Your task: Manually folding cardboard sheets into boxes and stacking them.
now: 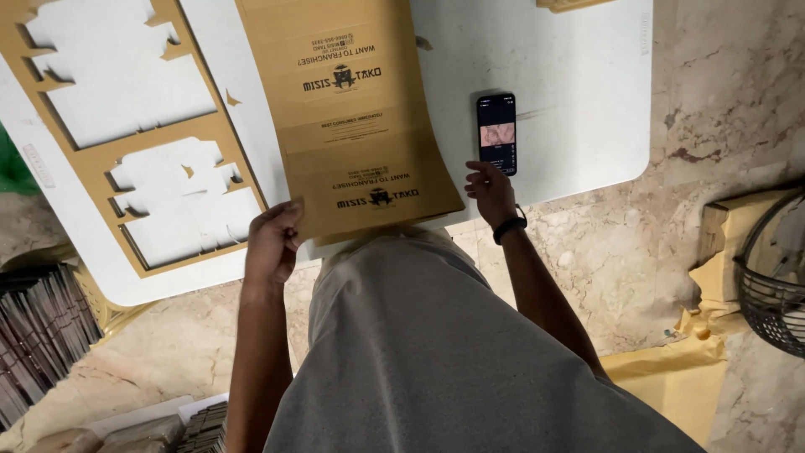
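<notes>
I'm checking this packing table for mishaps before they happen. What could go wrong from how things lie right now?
1. The printed cardboard sheet overhangs the white table edge, pinched only at one corner by the left hand; it might sag or crease there.
2. The right hand touches the phone, so that side of the sheet is unheld and it could slide.
3. The phone lies close beside the sheet; a sweep of the cardboard might push it.

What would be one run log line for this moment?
left hand: grips corner of brown cardboard sheet | right hand: touches phone | white table: punched-out cardboard frame at left
</notes>
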